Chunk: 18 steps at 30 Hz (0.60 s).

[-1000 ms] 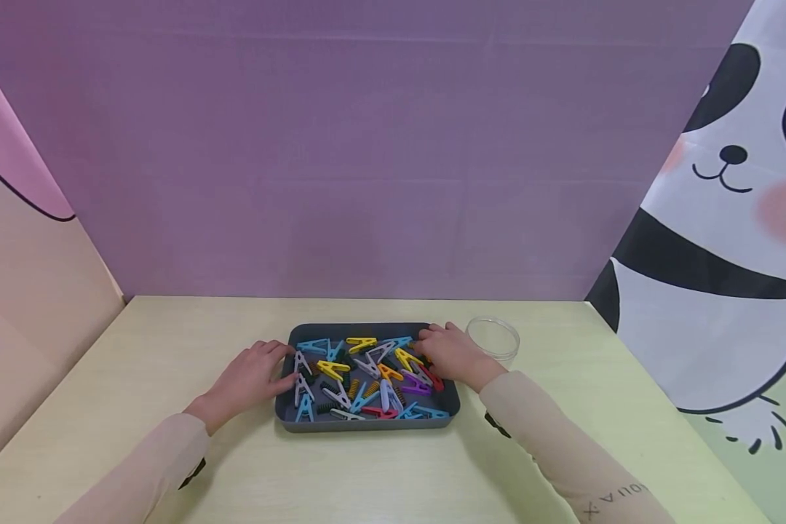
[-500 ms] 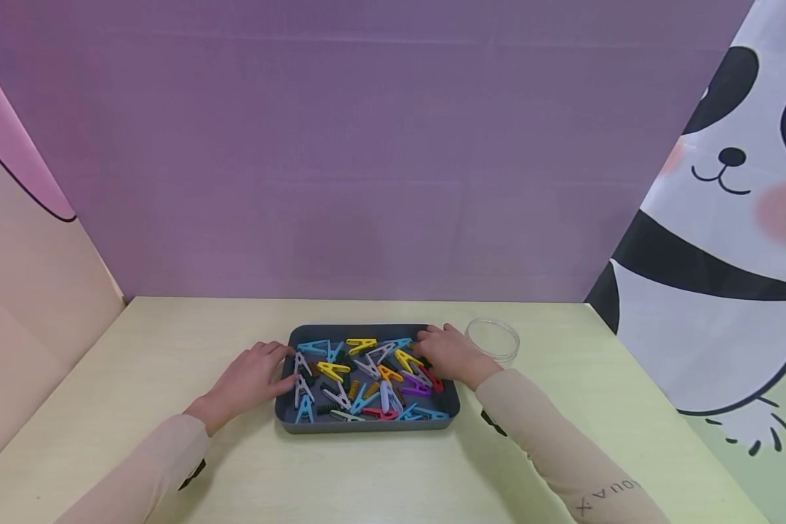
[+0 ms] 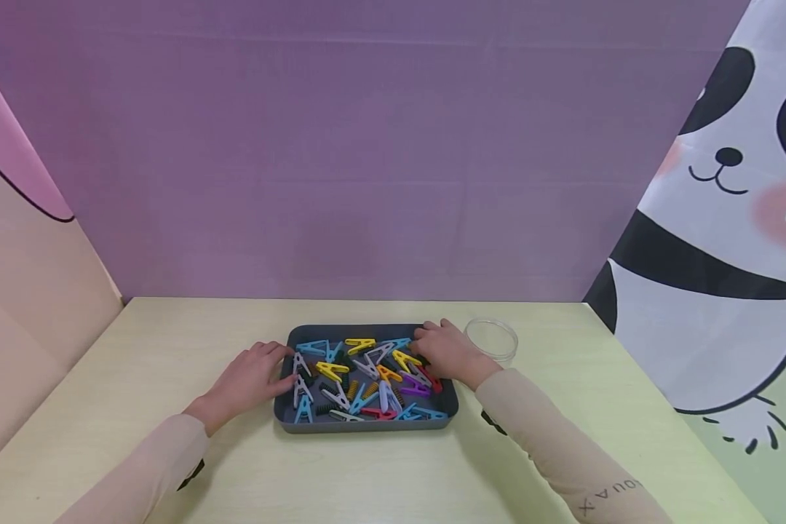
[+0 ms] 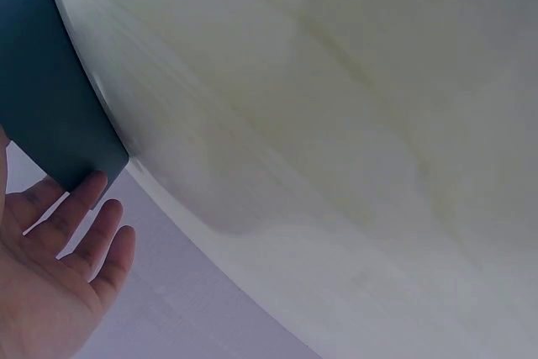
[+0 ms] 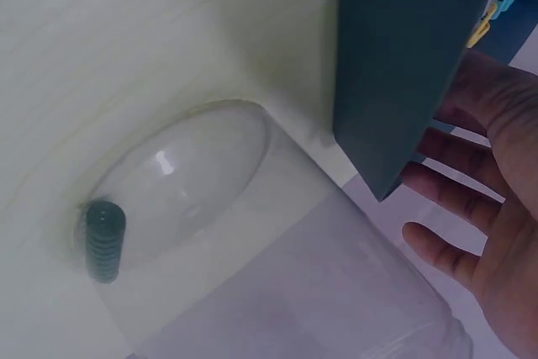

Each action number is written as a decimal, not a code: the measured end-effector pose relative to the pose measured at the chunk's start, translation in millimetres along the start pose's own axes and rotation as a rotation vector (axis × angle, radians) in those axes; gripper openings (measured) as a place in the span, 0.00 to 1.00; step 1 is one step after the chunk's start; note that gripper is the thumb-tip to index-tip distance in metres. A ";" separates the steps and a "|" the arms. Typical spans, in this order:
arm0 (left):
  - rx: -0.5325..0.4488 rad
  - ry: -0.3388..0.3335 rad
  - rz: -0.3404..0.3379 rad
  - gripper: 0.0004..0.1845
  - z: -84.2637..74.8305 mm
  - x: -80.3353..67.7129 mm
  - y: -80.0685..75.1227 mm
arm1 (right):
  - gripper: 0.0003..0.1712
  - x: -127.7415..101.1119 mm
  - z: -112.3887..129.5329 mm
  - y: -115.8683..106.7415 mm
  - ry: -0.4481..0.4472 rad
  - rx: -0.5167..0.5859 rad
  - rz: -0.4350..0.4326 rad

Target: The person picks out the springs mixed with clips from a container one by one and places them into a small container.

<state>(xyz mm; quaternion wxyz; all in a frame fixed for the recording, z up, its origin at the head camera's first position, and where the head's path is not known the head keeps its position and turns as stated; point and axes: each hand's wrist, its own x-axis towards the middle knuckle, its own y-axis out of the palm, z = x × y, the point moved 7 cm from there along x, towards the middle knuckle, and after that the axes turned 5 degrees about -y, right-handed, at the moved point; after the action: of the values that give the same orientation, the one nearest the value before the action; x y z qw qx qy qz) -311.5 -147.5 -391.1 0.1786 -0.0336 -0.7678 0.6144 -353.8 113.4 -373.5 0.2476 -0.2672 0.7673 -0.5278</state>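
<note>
A shallow rectangular tray, dark grey with rounded corners, sits at the lower centre of the head view. Plastic clips lie jumbled inside it in yellow, light blue, pale grey, red, orange and purple, most of them splayed into narrow V shapes. Among them are ribbed coils, some black, some mustard.

The left hand touches the tray's left end, its fingers spread and fairly straight. The right hand lies over the upper right corner and hides what is beneath; whether it grips the rim cannot be told, as the thumb is partly hidden.

Just beside that corner stands a clear, smooth-walled round jar; the right wrist view shows a dark green coil at its base.

Both forearms wear beige sleeves, the right one lettered. The pale, faintly grained tabletop meets a creased purple cloth. A panda print fills the right edge.
</note>
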 end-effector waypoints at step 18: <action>0.003 0.024 -0.019 0.24 -1.1 -1.0 -1.5 | 0.19 -21.7 -13.1 -44.5 -0.035 -0.001 -0.164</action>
<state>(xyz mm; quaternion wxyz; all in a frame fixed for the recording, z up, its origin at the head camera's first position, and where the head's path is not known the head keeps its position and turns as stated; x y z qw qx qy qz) -310.0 -147.1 -389.7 0.1937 -0.0332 -0.7651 0.6132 -339.9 123.5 -325.3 0.2168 -0.3384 0.7388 -0.5410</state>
